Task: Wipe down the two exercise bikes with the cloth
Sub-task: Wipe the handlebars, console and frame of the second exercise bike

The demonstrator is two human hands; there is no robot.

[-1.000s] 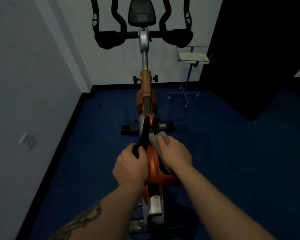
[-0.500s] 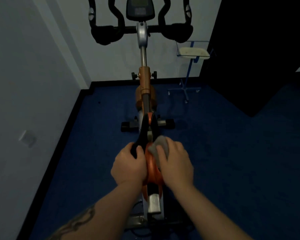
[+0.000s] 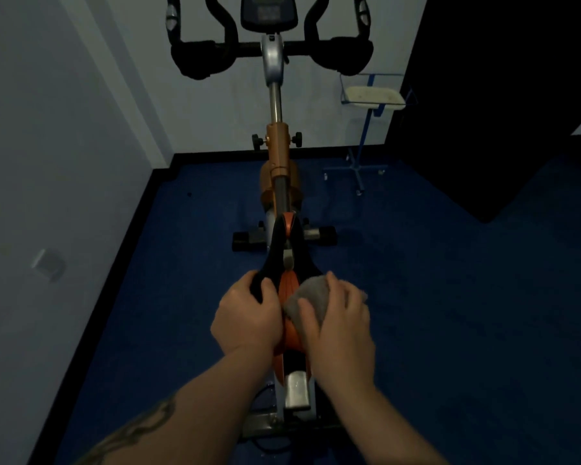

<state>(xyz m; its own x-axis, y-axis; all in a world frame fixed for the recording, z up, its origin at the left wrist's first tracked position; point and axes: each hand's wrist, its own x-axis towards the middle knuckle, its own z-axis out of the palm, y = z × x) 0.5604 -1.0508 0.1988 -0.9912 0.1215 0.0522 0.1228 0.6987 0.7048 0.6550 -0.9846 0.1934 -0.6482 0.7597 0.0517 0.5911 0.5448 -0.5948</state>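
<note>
One orange and black exercise bike (image 3: 277, 152) stands straight ahead of me, its black handlebars (image 3: 198, 58) and console (image 3: 269, 10) at the top of the view. Its black and orange saddle (image 3: 287, 263) points away from me. My left hand (image 3: 245, 313) grips the saddle's left edge. My right hand (image 3: 341, 320) holds a grey cloth (image 3: 311, 298) and presses it on the saddle's right rear part. A second bike is not in view.
A white wall runs close along the left, with a small fitting (image 3: 47, 265) on it. A blue wheeled stand with a white tray (image 3: 373, 95) is at the back right. A dark panel (image 3: 500, 95) fills the right. Blue floor (image 3: 450, 313) lies to the right.
My right hand has drawn the cloth back along the saddle's right side toward me and spread it over the rear. My left hand keeps its grip. The view has tilted slightly down.
</note>
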